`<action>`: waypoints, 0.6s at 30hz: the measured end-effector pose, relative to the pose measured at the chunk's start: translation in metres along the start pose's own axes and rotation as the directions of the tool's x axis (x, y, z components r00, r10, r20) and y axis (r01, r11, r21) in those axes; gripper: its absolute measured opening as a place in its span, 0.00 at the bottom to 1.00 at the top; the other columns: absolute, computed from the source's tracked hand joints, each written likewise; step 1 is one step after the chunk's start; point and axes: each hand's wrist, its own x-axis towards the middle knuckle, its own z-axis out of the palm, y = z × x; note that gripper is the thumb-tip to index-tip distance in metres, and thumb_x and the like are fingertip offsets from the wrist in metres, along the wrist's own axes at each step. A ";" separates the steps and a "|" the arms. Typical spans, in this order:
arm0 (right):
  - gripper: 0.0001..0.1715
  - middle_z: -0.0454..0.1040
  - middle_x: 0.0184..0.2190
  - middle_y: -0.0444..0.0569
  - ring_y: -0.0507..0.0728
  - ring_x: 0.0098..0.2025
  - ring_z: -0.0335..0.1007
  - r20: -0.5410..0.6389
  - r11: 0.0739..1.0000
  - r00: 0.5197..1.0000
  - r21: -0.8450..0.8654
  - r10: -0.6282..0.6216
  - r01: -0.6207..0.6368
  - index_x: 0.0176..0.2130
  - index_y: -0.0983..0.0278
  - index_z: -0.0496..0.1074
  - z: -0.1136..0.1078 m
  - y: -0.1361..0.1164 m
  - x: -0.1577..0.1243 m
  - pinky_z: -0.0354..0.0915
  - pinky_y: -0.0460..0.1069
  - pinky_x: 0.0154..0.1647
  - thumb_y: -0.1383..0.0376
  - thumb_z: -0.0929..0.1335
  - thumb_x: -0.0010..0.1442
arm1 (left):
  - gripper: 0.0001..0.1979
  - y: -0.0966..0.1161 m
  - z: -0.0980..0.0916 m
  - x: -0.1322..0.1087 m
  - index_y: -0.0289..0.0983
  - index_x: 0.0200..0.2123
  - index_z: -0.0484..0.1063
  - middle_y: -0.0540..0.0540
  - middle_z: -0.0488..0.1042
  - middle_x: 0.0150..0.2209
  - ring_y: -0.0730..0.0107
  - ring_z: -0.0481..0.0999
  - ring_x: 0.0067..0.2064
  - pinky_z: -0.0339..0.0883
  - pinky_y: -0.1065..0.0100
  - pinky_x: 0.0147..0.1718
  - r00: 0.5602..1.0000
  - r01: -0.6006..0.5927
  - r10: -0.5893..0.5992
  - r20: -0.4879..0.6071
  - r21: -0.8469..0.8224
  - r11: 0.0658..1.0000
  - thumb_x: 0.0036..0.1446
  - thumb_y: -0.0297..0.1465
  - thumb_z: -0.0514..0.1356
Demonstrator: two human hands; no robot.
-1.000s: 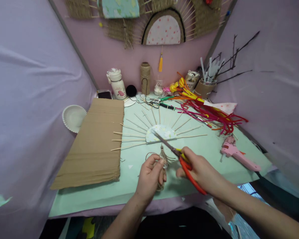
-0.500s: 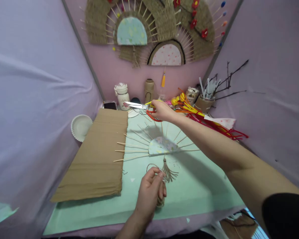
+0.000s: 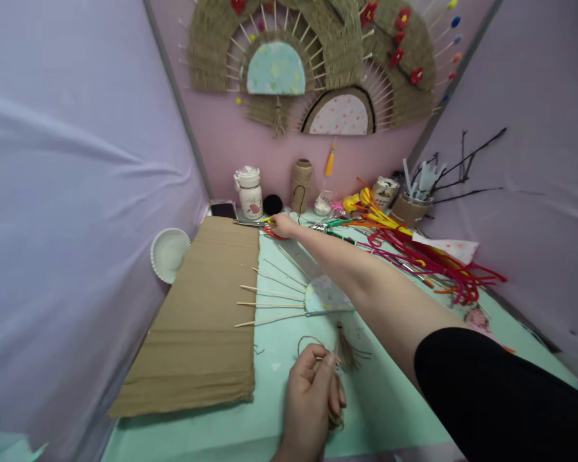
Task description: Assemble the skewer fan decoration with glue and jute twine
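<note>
My left hand is closed on a small bundle of twine, and a loop of it curls above the fingers. Far across the table, my right hand has its fingers around the handles of a pair of scissors, blades pointing left, close to the tabletop. Between the hands lies a half-round fan base in pale floral cloth, with thin sticks fanning out from it; my right forearm hides its right side. A twine tassel lies below the base, beside my left hand.
A cardboard sheet covers the table's left part, with a white fluted bowl beyond it. At the back stand a white bottle and a twine spool. Red and yellow pipe cleaners spread on the right. Finished fans hang on the wall.
My right hand has carried the scissors down and left to the back of the table, near the bottle. My left hand keeps its hold on the twine. The view has shifted.
</note>
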 end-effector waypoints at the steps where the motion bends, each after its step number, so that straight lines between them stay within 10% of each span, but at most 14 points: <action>1: 0.21 0.71 0.53 0.53 0.60 0.49 0.72 0.002 1.000 1.000 0.009 0.002 -0.002 0.55 0.65 0.68 -0.001 0.001 -0.001 0.71 0.59 0.48 0.59 0.68 0.65 | 0.20 0.000 -0.001 0.000 0.38 0.29 0.67 0.59 0.57 0.09 0.78 0.58 0.15 0.55 0.74 0.19 1.000 0.000 -0.001 -0.020 -0.014 1.000 0.52 0.48 0.65; 7: 0.18 0.72 0.52 0.53 0.60 0.51 0.71 -0.078 0.993 0.997 0.111 -0.027 0.035 0.52 0.66 0.70 -0.034 -0.001 -0.053 0.69 0.59 0.51 0.60 0.67 0.66 | 0.18 0.004 0.001 0.000 0.37 0.30 0.70 0.59 0.58 0.11 0.78 0.61 0.18 0.58 0.74 0.23 0.996 -0.032 0.029 -0.080 -0.037 0.999 0.54 0.46 0.65; 13: 0.08 0.78 0.37 0.47 0.52 0.40 0.72 -0.077 0.883 0.965 0.392 -0.250 0.260 0.39 0.66 0.77 -0.051 -0.005 -0.204 0.65 0.46 0.45 0.64 0.68 0.64 | 0.17 0.007 0.004 0.000 0.36 0.33 0.73 0.58 0.58 0.13 0.77 0.61 0.19 0.59 0.74 0.23 0.991 -0.098 0.106 -0.084 0.092 0.991 0.57 0.45 0.62; 18: 0.08 0.76 0.33 0.48 0.53 0.37 0.71 -0.079 0.714 0.974 0.668 -0.213 0.210 0.37 0.64 0.77 -0.030 0.009 -0.292 0.65 0.48 0.42 0.64 0.67 0.64 | 0.16 0.008 0.009 0.001 0.36 0.32 0.71 0.57 0.61 0.14 0.77 0.62 0.20 0.58 0.74 0.22 0.981 -0.168 0.186 -0.053 0.242 0.956 0.58 0.45 0.62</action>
